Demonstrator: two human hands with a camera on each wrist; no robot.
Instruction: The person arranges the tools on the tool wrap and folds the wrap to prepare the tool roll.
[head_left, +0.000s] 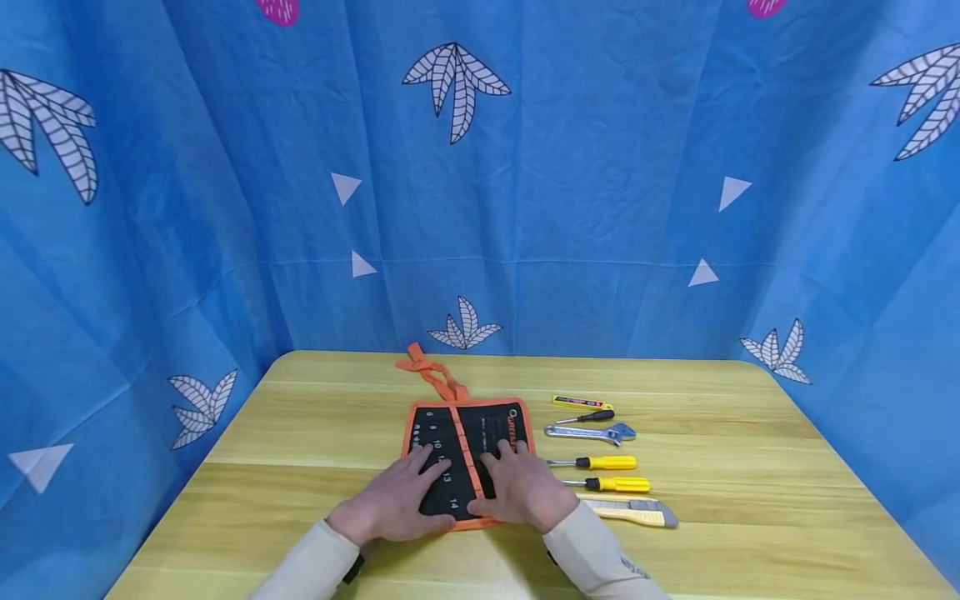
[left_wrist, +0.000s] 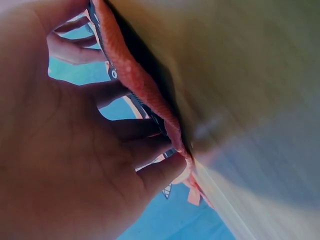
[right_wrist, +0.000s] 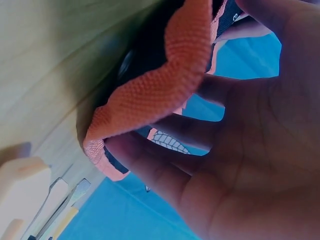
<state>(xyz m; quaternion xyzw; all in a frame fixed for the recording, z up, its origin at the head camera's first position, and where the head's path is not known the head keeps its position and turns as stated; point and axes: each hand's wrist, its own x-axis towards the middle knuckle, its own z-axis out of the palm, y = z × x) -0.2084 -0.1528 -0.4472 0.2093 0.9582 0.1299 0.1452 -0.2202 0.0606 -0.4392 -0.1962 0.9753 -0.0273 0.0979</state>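
While my left hand [head_left: 401,497] and right hand [head_left: 527,490] rest on the pouch [head_left: 450,440], fingers spread and neither grip closed, it lies beneath them on the worktop [head_left: 720,450], reaching toward twelve o'clock. Its orange strip [head_left: 465,443] runs from twelve toward five between my hands; the yellow screwdrivers [head_left: 619,484] lie at three, nearer my right.

Matt cloth pouch [head_left: 467,450], rough edging [right_wrist: 160,92]

This is a curtained-off work booth: a blue leaf-print curtain [head_left: 585,183] hangs behind the worktop [head_left: 750,492] and along both its sides. A wrench [head_left: 618,433] and yellow screwdrivers [head_left: 621,485] lie on the worktop; the wider building cannot be told.
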